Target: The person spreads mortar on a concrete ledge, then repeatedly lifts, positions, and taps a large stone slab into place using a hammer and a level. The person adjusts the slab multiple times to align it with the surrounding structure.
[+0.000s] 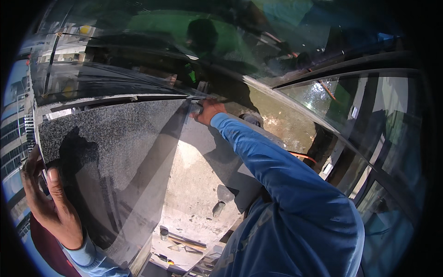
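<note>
A dark speckled stone slab, partly shadowed, lies across the left half of the head view. My left hand grips its left edge, thumb at the front and fingers around the side. My right hand, at the end of a blue sleeve, is at the slab's upper right corner beside the glass edge, fingers closed around a small greyish piece that I cannot make out. Below it is a pale, dusty surface with a trowel on it.
Dark reflective glass spans the top, and framed glass panes run down the right. An orange hose crosses a stained ledge. Several tools and a cup lie at the bottom. A building shows beyond the left edge.
</note>
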